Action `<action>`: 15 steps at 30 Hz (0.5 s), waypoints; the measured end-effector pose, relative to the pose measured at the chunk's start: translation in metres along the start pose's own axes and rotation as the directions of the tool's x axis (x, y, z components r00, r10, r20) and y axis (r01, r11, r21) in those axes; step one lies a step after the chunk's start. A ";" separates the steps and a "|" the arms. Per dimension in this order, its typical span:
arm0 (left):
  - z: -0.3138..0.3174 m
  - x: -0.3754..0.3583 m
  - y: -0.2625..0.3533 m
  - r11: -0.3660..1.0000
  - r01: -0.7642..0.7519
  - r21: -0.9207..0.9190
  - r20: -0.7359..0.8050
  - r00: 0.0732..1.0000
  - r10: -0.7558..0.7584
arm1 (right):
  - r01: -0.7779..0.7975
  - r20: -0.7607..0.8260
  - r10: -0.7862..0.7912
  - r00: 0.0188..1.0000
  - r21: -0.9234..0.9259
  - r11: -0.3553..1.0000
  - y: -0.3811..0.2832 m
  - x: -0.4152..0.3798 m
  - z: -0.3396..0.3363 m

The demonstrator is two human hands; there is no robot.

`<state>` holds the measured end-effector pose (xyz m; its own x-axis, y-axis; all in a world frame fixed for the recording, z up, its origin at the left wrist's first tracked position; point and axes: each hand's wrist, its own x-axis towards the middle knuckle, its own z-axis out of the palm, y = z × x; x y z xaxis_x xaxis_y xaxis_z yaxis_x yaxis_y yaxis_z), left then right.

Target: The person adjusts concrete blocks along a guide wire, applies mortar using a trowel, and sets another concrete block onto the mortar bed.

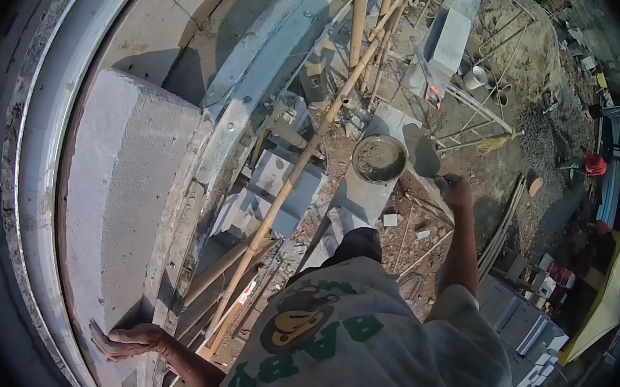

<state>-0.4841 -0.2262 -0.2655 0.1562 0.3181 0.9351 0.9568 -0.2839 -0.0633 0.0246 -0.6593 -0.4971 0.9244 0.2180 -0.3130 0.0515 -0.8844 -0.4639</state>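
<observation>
At the lower left, my left hand point(127, 341) is stretched out at the near end of a large pale grey block point(140, 156), its fingers extended and holding nothing. The block lies along a ledge beside a curved metal channel point(49, 141). On the other side, my right hand point(455, 191) is closed around the handle of a trowel point(425, 156), most of the handle hidden by the fingers. The trowel's dark blade is just right of a round pan of wet mortar point(357, 157), apart from it. That pan stands on a plank point(361, 198) below.
A long bamboo pole point(289, 184) slants between the ledge and the plank. Grey blocks point(274, 183) are stacked beneath it. A handsaw point(425, 71) with an orange handle lies on boards further off. Ground far below holds block stacks point(520, 322), poles and rubble.
</observation>
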 end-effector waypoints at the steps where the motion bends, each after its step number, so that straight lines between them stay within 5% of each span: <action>1: -0.004 0.004 0.019 0.999 0.031 0.044 -0.002 1.000 -0.031 | -0.086 0.059 0.089 0.994 -0.060 0.995 0.029 0.001 0.034; 3: -0.002 0.001 0.014 0.995 0.038 0.089 -0.005 0.999 -0.038 | -0.231 0.212 0.275 0.938 -0.209 0.950 0.049 -0.003 0.074; 6: 0.000 0.011 0.019 0.988 0.086 0.130 0.041 0.995 -0.092 | -0.304 0.298 0.343 0.891 -0.168 0.938 0.081 -0.001 0.148; 9: 0.024 -0.010 0.058 0.997 -0.013 0.071 0.132 0.991 0.003 | -0.262 0.321 0.402 0.857 -0.400 0.878 0.096 0.028 0.207; 12: 0.046 -0.053 0.107 0.988 -0.140 -0.060 0.288 0.945 0.152 | -0.237 0.338 0.407 0.849 -0.447 0.863 0.075 0.077 0.213; 15: 0.071 -0.109 0.154 0.959 -0.228 -0.169 0.399 0.874 0.278 | -0.129 0.254 0.303 0.919 -0.532 0.837 0.123 0.147 0.276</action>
<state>-0.3365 -0.2406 -0.4014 0.5003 0.5597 0.6606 0.8404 -0.4975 -0.2150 0.0621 -0.6221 -0.8285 0.7689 0.0373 -0.6383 0.1250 -0.9878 0.0928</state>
